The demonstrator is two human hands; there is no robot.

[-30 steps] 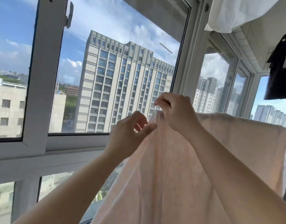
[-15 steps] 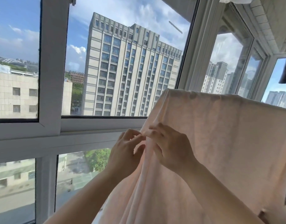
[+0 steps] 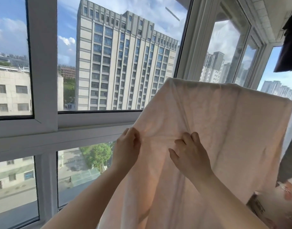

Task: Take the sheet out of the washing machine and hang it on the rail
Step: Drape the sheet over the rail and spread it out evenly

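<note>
The left hand (image 3: 128, 148) is seen at the sheet's (image 3: 216, 138) left hanging edge, fingers curled round that edge in a pinch. The right hand (image 3: 190, 156) is placed flat-knuckled on the front face of the cloth, at 3 o'clock from the left hand, with fingertips bent into a gathered fold; creases are seen radiating from that spot, so a pinch of fabric is judged to be held. The two hands are near each other but apart.

The pale pink sheet is already draped over a rail, which is itself hidden under the cloth; its top fold runs from 12 o'clock above the hands toward 2 o'clock. The cloth hangs down past the lower frame edge. No washing machine is in view.

Progress, as judged: removal and draping are done; only spreading and smoothing of the bunched left portion appears to remain.

Farther out, a white window frame (image 3: 43, 63) is noted at 10 o'clock, a dark garment (image 3: 288, 47) at 2 o'clock, and a cardboard box (image 3: 274, 205) at 4 o'clock.
</note>
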